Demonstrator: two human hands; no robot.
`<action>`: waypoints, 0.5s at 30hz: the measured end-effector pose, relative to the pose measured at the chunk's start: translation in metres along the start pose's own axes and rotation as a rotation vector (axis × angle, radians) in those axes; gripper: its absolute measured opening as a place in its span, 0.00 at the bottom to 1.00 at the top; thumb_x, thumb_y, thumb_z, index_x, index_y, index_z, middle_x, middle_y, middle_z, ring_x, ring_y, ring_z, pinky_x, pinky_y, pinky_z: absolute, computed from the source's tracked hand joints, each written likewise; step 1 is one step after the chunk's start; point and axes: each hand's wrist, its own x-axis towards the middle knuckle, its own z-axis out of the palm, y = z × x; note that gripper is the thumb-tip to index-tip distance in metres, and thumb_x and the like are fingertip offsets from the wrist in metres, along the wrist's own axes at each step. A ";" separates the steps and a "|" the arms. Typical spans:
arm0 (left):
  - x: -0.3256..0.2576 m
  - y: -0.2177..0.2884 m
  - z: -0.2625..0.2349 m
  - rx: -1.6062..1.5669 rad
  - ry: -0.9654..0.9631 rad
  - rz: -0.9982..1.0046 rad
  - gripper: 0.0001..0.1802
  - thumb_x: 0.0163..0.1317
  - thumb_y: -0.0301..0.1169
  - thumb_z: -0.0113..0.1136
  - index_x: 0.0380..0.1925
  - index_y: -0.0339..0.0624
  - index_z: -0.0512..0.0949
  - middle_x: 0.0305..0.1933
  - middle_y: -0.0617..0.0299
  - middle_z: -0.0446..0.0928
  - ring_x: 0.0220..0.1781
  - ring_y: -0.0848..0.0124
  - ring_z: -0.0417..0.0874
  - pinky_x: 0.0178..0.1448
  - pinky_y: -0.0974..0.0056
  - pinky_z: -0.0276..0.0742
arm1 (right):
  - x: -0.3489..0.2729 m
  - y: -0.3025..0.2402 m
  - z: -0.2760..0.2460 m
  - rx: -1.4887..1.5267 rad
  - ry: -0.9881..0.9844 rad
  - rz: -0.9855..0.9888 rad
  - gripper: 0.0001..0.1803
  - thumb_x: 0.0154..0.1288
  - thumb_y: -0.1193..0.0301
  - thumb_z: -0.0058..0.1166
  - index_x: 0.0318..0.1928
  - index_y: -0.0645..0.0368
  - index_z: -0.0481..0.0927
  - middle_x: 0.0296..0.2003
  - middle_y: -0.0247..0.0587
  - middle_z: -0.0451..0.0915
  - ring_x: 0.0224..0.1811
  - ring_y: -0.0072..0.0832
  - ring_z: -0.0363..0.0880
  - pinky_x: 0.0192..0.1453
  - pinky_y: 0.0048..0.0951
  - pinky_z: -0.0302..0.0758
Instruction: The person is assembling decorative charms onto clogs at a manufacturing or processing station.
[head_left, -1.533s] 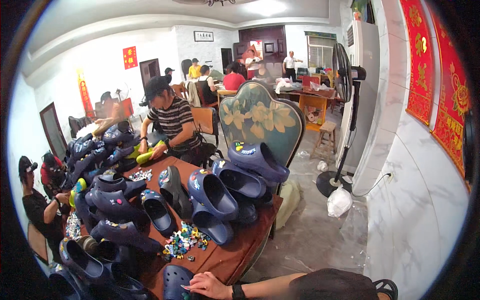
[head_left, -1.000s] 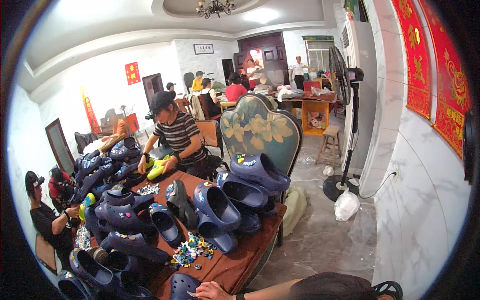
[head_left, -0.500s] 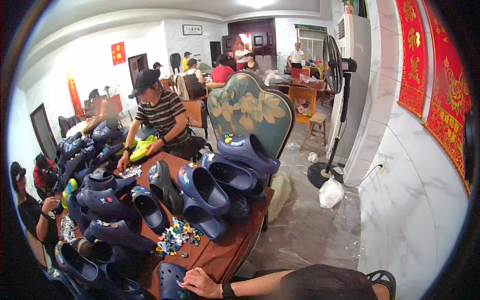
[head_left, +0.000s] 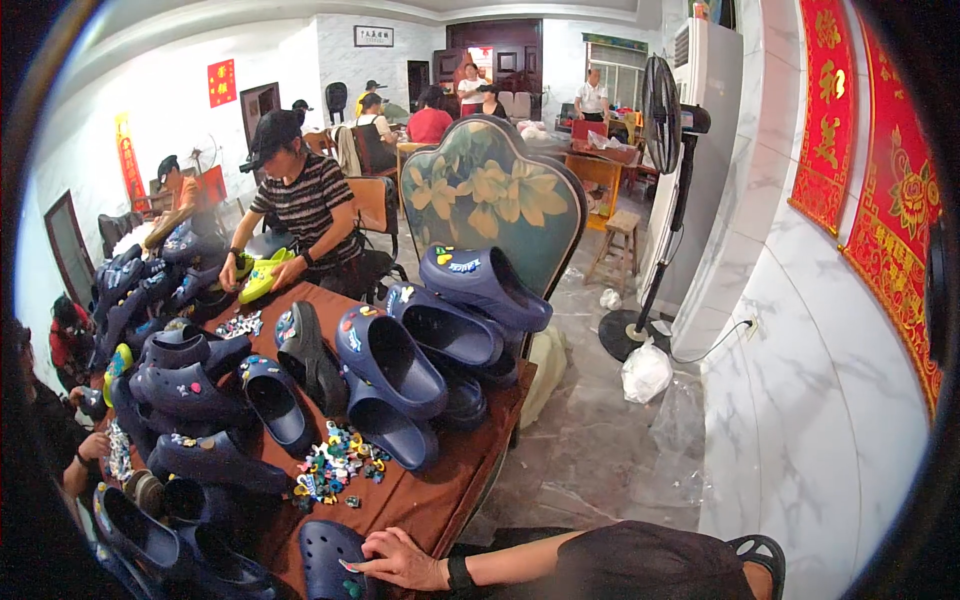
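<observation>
My right hand (head_left: 405, 560) reaches in from the right, a black band at the wrist. Its fingers are bent together over a navy foam clog (head_left: 325, 550) with holes in its toe, at the table's near edge. At the fingertips a small pale and reddish shoe charm (head_left: 347, 566) shows against the clog. A green charm sits lower on the same clog. Just beyond lies a pile of colourful shoe charms (head_left: 335, 465). My left hand is out of the picture.
Stacked navy clogs (head_left: 400, 350) and more clogs (head_left: 185, 395) crowd the brown table (head_left: 400, 500). Across it a person in a striped shirt (head_left: 305, 205) handles a lime clog (head_left: 265, 275). A padded chair back (head_left: 490, 190) and standing fan (head_left: 660, 150) are beyond.
The view has shifted slightly, so most things sit further left. My right hand stays at the clog, its fingertips still at the charm. The person across has moved a hand onto the lime clog.
</observation>
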 end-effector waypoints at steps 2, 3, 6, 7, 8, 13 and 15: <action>-0.002 -0.003 0.005 -0.029 0.024 -0.002 0.30 0.54 0.53 0.69 0.53 0.59 0.70 0.69 0.27 0.54 0.67 0.31 0.60 0.60 0.33 0.61 | 0.003 0.004 -0.001 0.001 0.065 -0.091 0.16 0.67 0.68 0.53 0.54 0.50 0.79 0.45 0.35 0.71 0.58 0.34 0.68 0.66 0.46 0.58; -0.001 -0.003 0.007 -0.062 0.046 -0.010 0.31 0.54 0.53 0.68 0.54 0.59 0.69 0.69 0.27 0.54 0.67 0.31 0.60 0.60 0.33 0.62 | 0.005 0.008 0.001 -0.096 0.042 -0.176 0.23 0.65 0.68 0.51 0.61 0.52 0.74 0.45 0.37 0.72 0.58 0.35 0.68 0.66 0.45 0.58; -0.002 -0.004 0.006 -0.034 0.023 -0.012 0.30 0.54 0.53 0.68 0.53 0.60 0.70 0.69 0.27 0.55 0.67 0.31 0.61 0.59 0.33 0.62 | 0.032 -0.011 -0.028 -0.161 0.068 -0.327 0.12 0.62 0.71 0.53 0.46 0.56 0.80 0.32 0.35 0.75 0.45 0.33 0.75 0.59 0.48 0.62; -0.003 -0.003 0.005 -0.031 0.025 -0.007 0.30 0.54 0.53 0.68 0.53 0.60 0.70 0.69 0.27 0.55 0.67 0.31 0.61 0.59 0.33 0.62 | 0.032 -0.012 -0.029 -0.173 0.038 -0.358 0.17 0.62 0.73 0.48 0.51 0.61 0.78 0.32 0.37 0.74 0.44 0.33 0.75 0.60 0.51 0.62; -0.004 -0.003 0.005 -0.007 0.013 -0.018 0.30 0.54 0.53 0.69 0.53 0.58 0.70 0.69 0.27 0.55 0.66 0.31 0.61 0.59 0.33 0.62 | 0.032 -0.013 -0.029 -0.172 0.044 -0.359 0.17 0.62 0.73 0.48 0.51 0.61 0.78 0.32 0.37 0.74 0.44 0.33 0.75 0.60 0.51 0.62; 0.003 0.002 -0.001 0.016 -0.020 -0.026 0.32 0.53 0.52 0.69 0.54 0.51 0.73 0.69 0.28 0.56 0.66 0.32 0.63 0.61 0.34 0.63 | 0.033 -0.012 -0.030 -0.192 -0.134 -0.364 0.22 0.58 0.70 0.49 0.53 0.67 0.77 0.35 0.41 0.75 0.46 0.35 0.74 0.59 0.54 0.59; 0.006 0.002 0.000 0.026 -0.031 -0.021 0.32 0.53 0.52 0.70 0.54 0.50 0.73 0.69 0.28 0.57 0.66 0.32 0.63 0.61 0.35 0.63 | 0.034 -0.009 -0.027 -0.199 -0.162 -0.362 0.23 0.57 0.69 0.50 0.53 0.67 0.77 0.35 0.42 0.76 0.46 0.35 0.74 0.58 0.54 0.59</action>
